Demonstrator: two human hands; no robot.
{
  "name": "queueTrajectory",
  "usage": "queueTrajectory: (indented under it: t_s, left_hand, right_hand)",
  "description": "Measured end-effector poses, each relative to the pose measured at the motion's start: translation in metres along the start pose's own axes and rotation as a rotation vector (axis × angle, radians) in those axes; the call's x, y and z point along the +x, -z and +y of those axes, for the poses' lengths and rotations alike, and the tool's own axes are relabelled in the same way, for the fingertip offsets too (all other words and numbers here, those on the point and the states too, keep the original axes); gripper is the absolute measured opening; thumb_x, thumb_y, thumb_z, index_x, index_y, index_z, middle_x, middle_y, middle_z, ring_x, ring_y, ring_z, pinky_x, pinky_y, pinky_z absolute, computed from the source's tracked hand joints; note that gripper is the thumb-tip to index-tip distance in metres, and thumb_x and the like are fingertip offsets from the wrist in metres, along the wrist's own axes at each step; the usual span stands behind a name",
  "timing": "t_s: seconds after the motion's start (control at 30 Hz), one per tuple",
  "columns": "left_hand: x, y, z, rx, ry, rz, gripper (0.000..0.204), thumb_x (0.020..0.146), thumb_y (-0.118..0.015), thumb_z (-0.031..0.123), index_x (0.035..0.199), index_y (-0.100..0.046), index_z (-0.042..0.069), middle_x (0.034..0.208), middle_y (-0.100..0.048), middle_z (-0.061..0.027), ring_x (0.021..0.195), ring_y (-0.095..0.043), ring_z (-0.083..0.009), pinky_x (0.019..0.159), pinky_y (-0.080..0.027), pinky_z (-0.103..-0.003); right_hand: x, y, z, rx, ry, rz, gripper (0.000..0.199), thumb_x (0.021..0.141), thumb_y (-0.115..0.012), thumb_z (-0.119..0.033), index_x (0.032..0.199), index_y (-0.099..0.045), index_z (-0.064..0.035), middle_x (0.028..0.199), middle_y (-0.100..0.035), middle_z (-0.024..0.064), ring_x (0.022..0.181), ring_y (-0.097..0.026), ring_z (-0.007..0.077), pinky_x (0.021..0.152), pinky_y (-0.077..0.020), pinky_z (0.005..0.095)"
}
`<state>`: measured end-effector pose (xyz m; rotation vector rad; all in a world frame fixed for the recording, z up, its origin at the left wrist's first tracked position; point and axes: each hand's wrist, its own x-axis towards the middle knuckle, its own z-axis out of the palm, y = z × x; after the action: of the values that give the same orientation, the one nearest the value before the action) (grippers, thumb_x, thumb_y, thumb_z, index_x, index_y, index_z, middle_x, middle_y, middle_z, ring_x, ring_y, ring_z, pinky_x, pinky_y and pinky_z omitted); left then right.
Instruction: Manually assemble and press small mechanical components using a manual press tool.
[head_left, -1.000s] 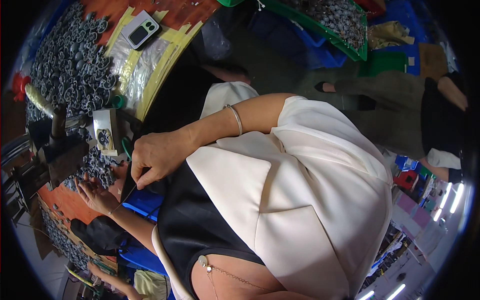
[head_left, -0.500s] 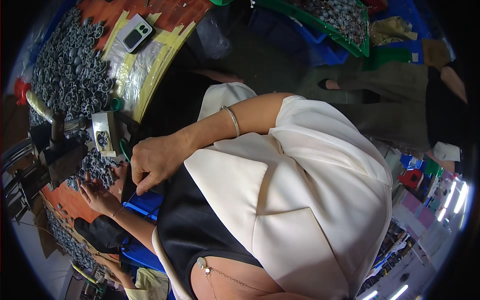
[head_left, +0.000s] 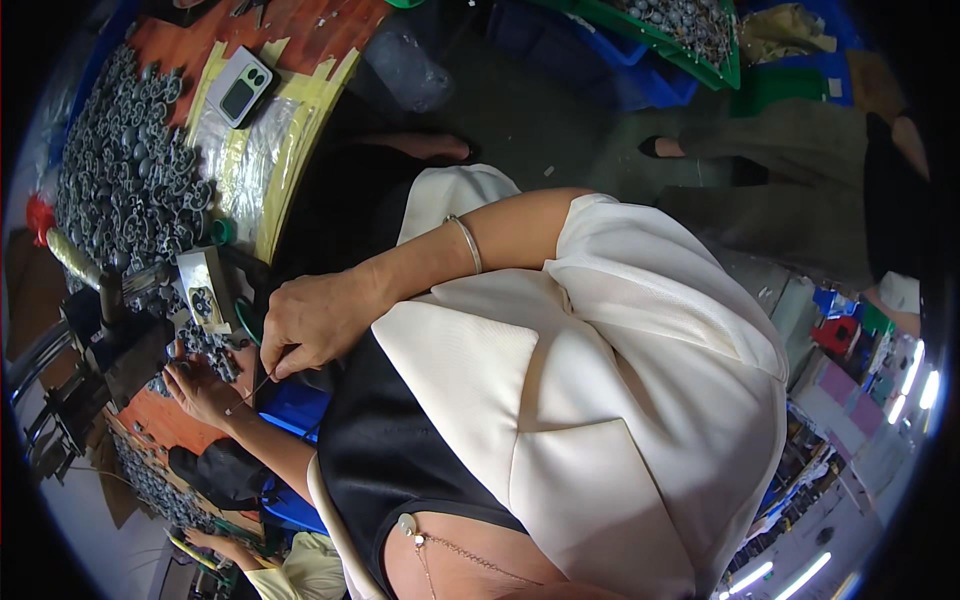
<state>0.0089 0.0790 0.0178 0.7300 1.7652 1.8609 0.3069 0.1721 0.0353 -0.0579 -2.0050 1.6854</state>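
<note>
My left hand (head_left: 203, 393) is at the work table's edge, just below a dark metal bench machine (head_left: 120, 345). Its fingers are curled together beside a small heap of grey parts (head_left: 215, 350); what they hold, if anything, is too small to make out. My right hand (head_left: 318, 322), with a silver bangle at the wrist, is closed in front of my body. Between its thumb and fingers is a thin, dark, rod-like tool (head_left: 262, 383), slanting toward my left wrist. A small white box (head_left: 204, 285) with a dark round figure stands between the machine and my right hand.
A large pile of grey curled parts (head_left: 130, 190) covers the table. Beside it lie a phone (head_left: 245, 88) and yellow-taped clear plastic (head_left: 240, 165). Green and blue bins (head_left: 640, 70) stand at the far right. Another person's arm (head_left: 235, 550) is at lower left, and someone stands at right.
My left hand has moved slightly, and its fingers are drawn closer together by the grey parts. My right hand keeps its grip, with the thin tool tilted more sideways. The whole view has shifted slightly.
</note>
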Motion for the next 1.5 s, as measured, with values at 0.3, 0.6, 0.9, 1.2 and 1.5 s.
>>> queueTrajectory:
  t_s: [0.3,0.6,0.9,1.2,1.5]
  left_hand:
    - [-0.057,-0.065,0.026,0.064,-0.027,-0.053,0.031,0.095,-0.054,0.021,0.119,-0.047,0.003,0.109,-0.062,-0.0180,0.081,-0.056,-0.0144,0.070,-0.047,-0.026]
    - [-0.103,-0.068,0.028,-0.332,0.115,-0.390,0.032,0.094,-0.055,0.018,0.123,-0.049,0.004,0.115,-0.056,-0.0152,0.099,-0.057,-0.0217,0.087,-0.048,-0.036]
    - [-0.091,-0.087,0.038,-0.002,-0.141,-0.206,0.024,0.092,-0.054,0.005,0.115,-0.052,0.001,0.108,-0.058,-0.0123,0.095,-0.057,-0.0186,0.085,-0.048,-0.031]
    - [-0.103,-0.090,0.039,0.264,-0.144,-0.190,0.021,0.090,-0.055,0.001,0.111,-0.055,0.000,0.103,-0.060,-0.0115,0.089,-0.058,-0.0153,0.079,-0.047,-0.028]
    - [-0.086,-0.081,0.038,-0.194,0.138,-0.499,0.023,0.094,-0.054,0.011,0.115,-0.053,0.003,0.105,-0.060,-0.0108,0.096,-0.058,-0.0174,0.083,-0.047,-0.030]
  right_hand:
    - [0.000,0.004,0.004,0.145,-0.054,-0.003,0.028,0.087,-0.059,-0.027,0.075,-0.069,-0.0032,0.055,-0.062,0.0048,0.051,-0.061,0.0154,0.052,-0.0465,0.0298]
    - [0.011,-0.005,0.025,0.264,-0.162,0.184,0.021,0.082,-0.060,-0.021,0.077,-0.071,-0.0031,0.056,-0.063,0.0056,0.051,-0.061,0.0125,0.052,-0.0462,0.0279]
    - [-0.001,-0.006,0.029,0.099,-0.123,0.449,0.017,0.075,-0.061,-0.016,0.074,-0.068,0.0001,0.060,-0.062,0.0136,0.053,-0.062,0.0210,0.052,-0.0458,0.0317]
    - [-0.004,-0.015,0.015,0.017,0.115,0.418,0.014,0.074,-0.060,-0.014,0.071,-0.070,-0.0038,0.060,-0.061,0.0138,0.052,-0.060,0.0280,0.049,-0.0444,0.0336]
    - [-0.006,-0.005,0.016,-0.043,-0.013,0.443,0.018,0.072,-0.059,-0.019,0.066,-0.068,-0.0050,0.062,-0.062,0.0137,0.057,-0.062,0.0289,0.054,-0.0471,0.0371]
